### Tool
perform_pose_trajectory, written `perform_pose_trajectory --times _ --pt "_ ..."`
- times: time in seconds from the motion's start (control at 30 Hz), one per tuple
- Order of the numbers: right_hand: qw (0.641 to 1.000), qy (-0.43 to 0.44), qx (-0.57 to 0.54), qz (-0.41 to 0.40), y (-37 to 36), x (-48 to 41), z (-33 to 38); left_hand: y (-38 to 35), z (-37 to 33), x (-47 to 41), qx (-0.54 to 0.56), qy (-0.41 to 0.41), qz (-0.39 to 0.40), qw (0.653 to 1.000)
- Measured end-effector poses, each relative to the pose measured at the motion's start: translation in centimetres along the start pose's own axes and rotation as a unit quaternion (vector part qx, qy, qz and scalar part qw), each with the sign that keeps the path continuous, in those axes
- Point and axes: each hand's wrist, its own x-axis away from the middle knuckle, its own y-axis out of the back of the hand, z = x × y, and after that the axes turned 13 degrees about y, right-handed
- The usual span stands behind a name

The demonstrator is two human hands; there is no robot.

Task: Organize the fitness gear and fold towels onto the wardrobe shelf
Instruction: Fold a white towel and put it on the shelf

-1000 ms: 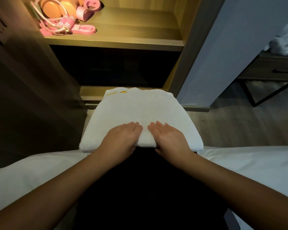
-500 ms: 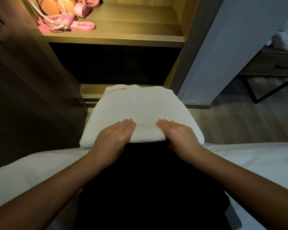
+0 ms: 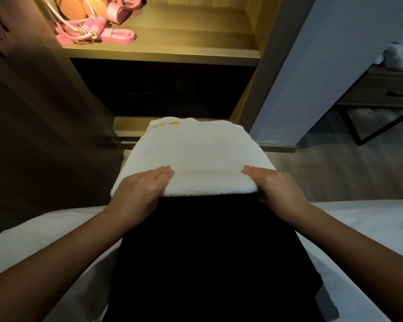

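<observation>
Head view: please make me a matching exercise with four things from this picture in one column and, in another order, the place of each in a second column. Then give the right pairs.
Things
1. white towel
2. pink jump rope
3. right hand
4. side table

Places
A. on the lit wardrobe shelf, upper left
B. far right, beyond the blue-grey wall
C. folded, its near edge on the dark surface in the middle
D. flat on the towel's near right corner

Pairs: 1-C, 2-A, 3-D, 4-B

one white towel [image 3: 196,156], two hands [image 3: 141,189] [image 3: 277,187], one skipping rope [image 3: 91,26]
</observation>
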Motion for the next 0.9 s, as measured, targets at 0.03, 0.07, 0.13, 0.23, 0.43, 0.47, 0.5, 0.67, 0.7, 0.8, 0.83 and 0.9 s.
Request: perform_pose_trajectory --times 0.03,0.07,0.13,0.23,0.43,0.47,0.5,0.67,0.7,0.8,0.83,0.9 --pt "1.0 -0.001 -0.002 0.009 -0.1 0.1 -0.3 0.2 0.2 0.1 -0.003 0.003 0.001 1.0" --pt "1.0 -0.007 -0.004 0.02 -0.1 0.3 -0.6 0.3 0.6 0.3 -0.007 0.008 0.001 1.0" --pt "1.0 -0.016 -0.019 0.009 -0.3 0.7 -1.3 0.3 1.4 0.8 -0.008 0.015 0.005 1.0" --pt "0.999 -0.002 -0.036 -0.021 -0.6 1.2 -2.0 0.3 2.2 1.3 -0.008 0.018 0.008 1.0" --pt "0.996 0.013 -0.075 -0.048 -1.8 2.0 -3.8 1.3 3.8 1.5 0.024 -0.012 0.029 0.999" --pt "0.995 0.02 -0.088 -0.05 -1.9 2.1 -4.1 1.3 3.9 1.6 0.029 -0.014 0.031 0.999" --pt "0.993 0.031 -0.096 -0.06 -2.1 2.2 -4.5 1.5 4.1 1.6 0.032 -0.018 0.029 0.999" --pt "0.98 0.06 -0.164 -0.096 -2.2 3.0 -5.7 1.5 5.8 2.2 0.052 -0.056 0.045 0.996" --pt "0.976 0.063 -0.184 -0.099 -2.3 3.0 -6.0 1.1 6.4 2.4 0.069 -0.046 0.054 0.995" --pt "0.974 0.077 -0.186 -0.108 -3.1 3.1 -7.3 -0.8 8.2 3.1 0.106 -0.03 0.072 0.991" --pt "0.975 0.082 -0.174 -0.111 -3.6 3.1 -8.0 -1.2 8.7 3.2 0.112 -0.026 0.074 0.991" --pt "0.98 0.087 -0.139 -0.108 -3.9 2.9 -9.3 -1.7 9.4 3.0 0.12 -0.008 0.067 0.99"
